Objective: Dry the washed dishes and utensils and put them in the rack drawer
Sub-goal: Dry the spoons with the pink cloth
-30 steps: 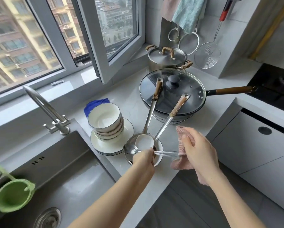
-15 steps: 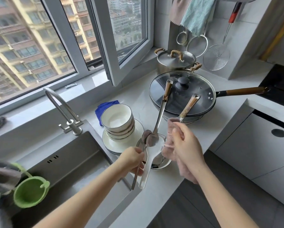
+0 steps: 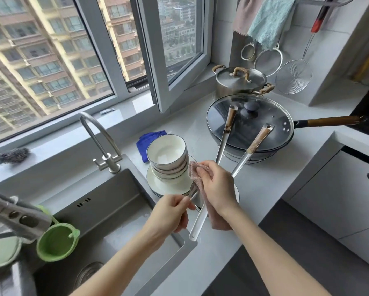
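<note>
My left hand (image 3: 173,212) pinches a small bundle of utensils over the counter's front edge. A white spoon (image 3: 197,223) hangs from the bundle with its handle pointing down, beside thin metal pieces. My right hand (image 3: 217,189) grips a pink cloth (image 3: 220,221) wrapped round the bundle's upper end, which is hidden. Behind my hands, a stack of white bowls (image 3: 167,154) sits on white plates (image 3: 168,185). Two long metal ladles with wooden handles (image 3: 224,142) (image 3: 252,150) lean from a small bowl (image 3: 237,193) onto the wok's lid.
A lidded wok (image 3: 249,122) and a steel pot (image 3: 239,80) stand at the back right. The sink (image 3: 115,210) with its tap (image 3: 98,135) and a green strainer (image 3: 55,242) lies to the left. A blue cloth (image 3: 145,144) lies behind the bowls. White cabinet fronts (image 3: 339,189) are at the right.
The utensil bundle has turned from lying level to hanging handle-down. My right hand with the cloth has moved left and up over its top end.
</note>
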The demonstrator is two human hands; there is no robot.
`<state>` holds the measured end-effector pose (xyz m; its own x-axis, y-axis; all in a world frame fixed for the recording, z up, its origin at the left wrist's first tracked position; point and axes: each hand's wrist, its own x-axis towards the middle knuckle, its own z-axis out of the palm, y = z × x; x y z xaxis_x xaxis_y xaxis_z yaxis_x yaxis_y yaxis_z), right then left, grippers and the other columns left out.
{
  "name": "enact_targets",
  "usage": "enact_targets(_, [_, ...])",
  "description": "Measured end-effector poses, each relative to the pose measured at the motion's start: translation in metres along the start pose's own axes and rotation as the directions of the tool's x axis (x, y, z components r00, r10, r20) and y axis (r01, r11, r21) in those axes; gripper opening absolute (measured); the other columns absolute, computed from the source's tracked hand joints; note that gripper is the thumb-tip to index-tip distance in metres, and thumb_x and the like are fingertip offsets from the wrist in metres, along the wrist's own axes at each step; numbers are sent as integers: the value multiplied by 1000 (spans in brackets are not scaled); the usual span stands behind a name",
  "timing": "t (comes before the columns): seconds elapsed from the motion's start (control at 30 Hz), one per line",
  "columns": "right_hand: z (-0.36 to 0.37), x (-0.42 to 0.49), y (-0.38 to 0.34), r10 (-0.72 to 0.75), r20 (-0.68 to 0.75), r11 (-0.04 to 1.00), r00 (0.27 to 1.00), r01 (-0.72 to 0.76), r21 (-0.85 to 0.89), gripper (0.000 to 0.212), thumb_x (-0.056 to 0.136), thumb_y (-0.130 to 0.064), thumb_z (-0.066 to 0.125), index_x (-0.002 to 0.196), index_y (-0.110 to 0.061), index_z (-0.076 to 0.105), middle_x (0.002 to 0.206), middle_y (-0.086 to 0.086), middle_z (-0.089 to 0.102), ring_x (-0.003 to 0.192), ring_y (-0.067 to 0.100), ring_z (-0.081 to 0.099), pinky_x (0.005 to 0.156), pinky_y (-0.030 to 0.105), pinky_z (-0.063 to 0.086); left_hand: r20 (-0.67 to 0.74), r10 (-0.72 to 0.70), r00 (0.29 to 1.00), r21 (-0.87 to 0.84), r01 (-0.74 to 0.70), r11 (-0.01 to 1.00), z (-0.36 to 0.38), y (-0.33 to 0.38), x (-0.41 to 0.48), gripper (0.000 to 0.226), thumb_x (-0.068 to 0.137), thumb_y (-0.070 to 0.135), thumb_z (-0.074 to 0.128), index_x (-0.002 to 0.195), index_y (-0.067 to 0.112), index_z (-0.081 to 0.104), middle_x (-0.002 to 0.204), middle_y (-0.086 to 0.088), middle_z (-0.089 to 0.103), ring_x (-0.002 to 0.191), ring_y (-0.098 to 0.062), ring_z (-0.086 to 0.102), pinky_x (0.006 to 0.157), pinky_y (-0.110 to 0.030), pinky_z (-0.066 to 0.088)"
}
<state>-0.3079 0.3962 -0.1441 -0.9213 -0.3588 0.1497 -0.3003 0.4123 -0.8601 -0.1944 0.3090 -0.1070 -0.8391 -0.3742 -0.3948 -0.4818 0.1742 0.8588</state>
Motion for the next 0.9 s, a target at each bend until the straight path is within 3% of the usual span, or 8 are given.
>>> enact_targets(0.17, [4,2,-16,39,-263,998,964,-27,50,19,96,-17,53,101,-2,63,98,15,71,93,33,63,69,24,36,-131,96,987,60,-89,994,7,6,-1,29,98,17,39,76,8,54,41,0,51,30,-9,34,38,-18,30])
enact_targets(0.27, [1,7,-21,313,-397,940,863,-222,258,24,99,-21,46,105,-1,59,107,18,67,102,35,60,78,29,38,-180,124,976,92,-109,990,11,9,2,28,98,20,37,74,9,47,44,-2,54,33,-9,36,44,-23,32])
enact_targets(0.37, [-11,7,-18,516,-324,806,793,-321,498,25,99,-29,43,110,-9,54,110,11,64,108,30,58,91,33,43,-211,114,971,70,-102,992,8,10,5,29,98,21,35,73,9,43,47,-5,54,34,-12,37,43,-25,32])
enact_targets(0.47, [-4,-15,-27,383,-86,826,920,-299,478,37,88,-42,58,119,-24,46,111,-3,62,106,17,58,98,37,45,-199,127,972,52,-119,992,7,13,7,32,97,16,37,67,9,43,43,-4,51,30,-12,38,38,-20,32])
enact_targets(0.53, [5,-22,-31,318,-16,833,948,-271,482,54,83,-22,70,130,-21,43,120,-4,58,112,12,55,101,28,42,-164,140,976,14,-140,990,10,15,3,33,97,12,37,65,9,46,38,2,46,29,-9,39,36,-18,31])
enact_targets(0.6, [8,-18,-32,335,-88,832,938,-251,495,49,81,-10,71,125,-11,51,117,1,62,108,14,58,99,27,44,-141,157,977,19,-156,988,13,14,-4,35,97,13,39,63,9,46,37,2,46,29,-8,37,36,-16,29])
enact_targets(0.73, [6,-11,-36,233,-243,942,942,-156,297,19,87,-12,65,101,-1,58,94,8,66,86,20,59,78,24,43,-158,159,975,30,-156,987,9,10,-10,34,97,15,40,63,9,43,37,-1,48,29,-12,34,36,-18,28])
enact_targets(0.9, [13,-7,-48,-105,-422,994,900,85,-67,20,94,-12,56,82,4,55,74,27,65,67,43,60,56,33,24,-225,192,955,112,-171,979,-3,12,-14,29,97,17,39,70,6,46,42,-2,50,31,-12,35,39,-20,31])
